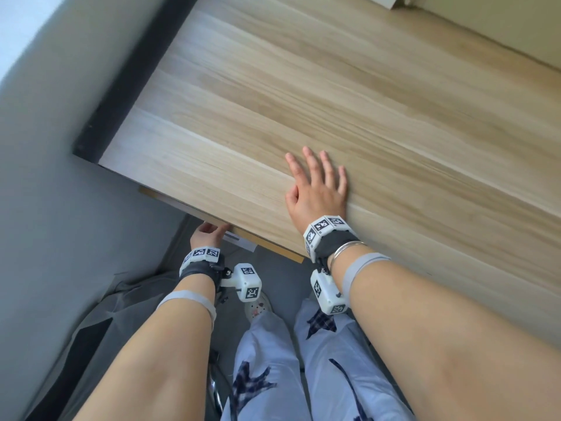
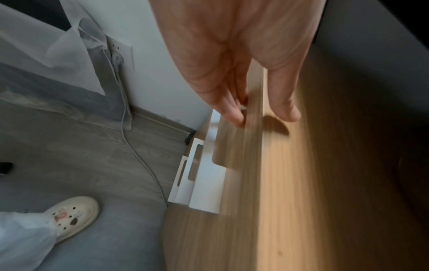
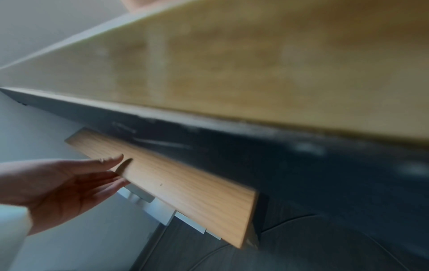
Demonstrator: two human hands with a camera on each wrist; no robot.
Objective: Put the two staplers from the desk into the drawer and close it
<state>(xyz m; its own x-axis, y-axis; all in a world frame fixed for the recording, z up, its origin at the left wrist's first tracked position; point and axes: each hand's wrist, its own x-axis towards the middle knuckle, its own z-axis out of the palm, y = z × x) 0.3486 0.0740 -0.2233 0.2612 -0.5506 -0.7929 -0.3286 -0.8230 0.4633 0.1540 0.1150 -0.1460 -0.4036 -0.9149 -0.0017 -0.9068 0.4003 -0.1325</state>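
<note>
No stapler shows in any view. The wooden desk [image 1: 334,101] fills the head view, and my right hand [image 1: 315,183] lies flat on it near the front edge, fingers straight and spread. Below that edge the drawer front [image 1: 279,250] [image 3: 185,187] juts out as a thin wooden strip. My left hand [image 1: 209,233] [image 3: 111,172] touches the drawer front [image 2: 267,183] with straight fingers [image 2: 239,117], thumb apart, and grips nothing. The inside of the drawer is hidden.
A white metal bracket [image 2: 197,174] hangs under the drawer. A white cable [image 2: 139,161] runs from a wall socket [image 2: 118,47] across the grey floor beside my shoe [image 2: 74,216]. A grey wall [image 1: 45,177] stands to the left of the desk.
</note>
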